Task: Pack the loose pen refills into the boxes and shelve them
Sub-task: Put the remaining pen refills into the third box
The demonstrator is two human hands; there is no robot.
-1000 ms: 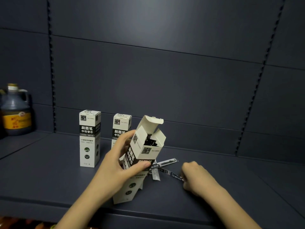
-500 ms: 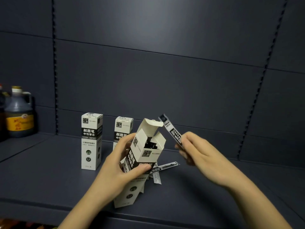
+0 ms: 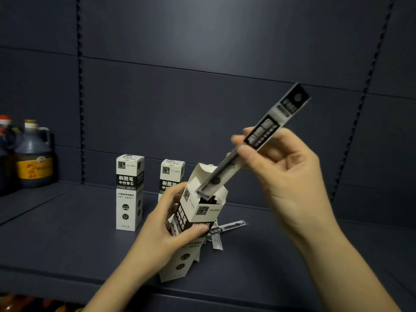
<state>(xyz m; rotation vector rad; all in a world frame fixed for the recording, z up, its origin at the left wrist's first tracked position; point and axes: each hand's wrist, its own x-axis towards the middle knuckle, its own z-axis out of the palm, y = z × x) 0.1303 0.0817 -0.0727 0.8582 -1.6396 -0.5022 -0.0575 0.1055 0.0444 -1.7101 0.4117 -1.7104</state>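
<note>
Head view: your left hand (image 3: pixel 167 230) grips the tilted open box (image 3: pixel 198 212) on the shelf (image 3: pixel 67 239), fingers wrapped round it. Your right hand (image 3: pixel 286 174) pinches a packaged refill (image 3: pixel 265 134), its lower tip inside the box mouth. Loose refills (image 3: pixel 227 228) lie at the box's 4 o'clock; two closed boxes (image 3: pixel 129 192) stand at 10 o'clock.

Dim overhead light, bowed edges

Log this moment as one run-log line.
left hand: holds open refill box, tilted | right hand: pinches wrapped pen refill, tip at box mouth | shelf: loose refills, two shut boxes
</note>
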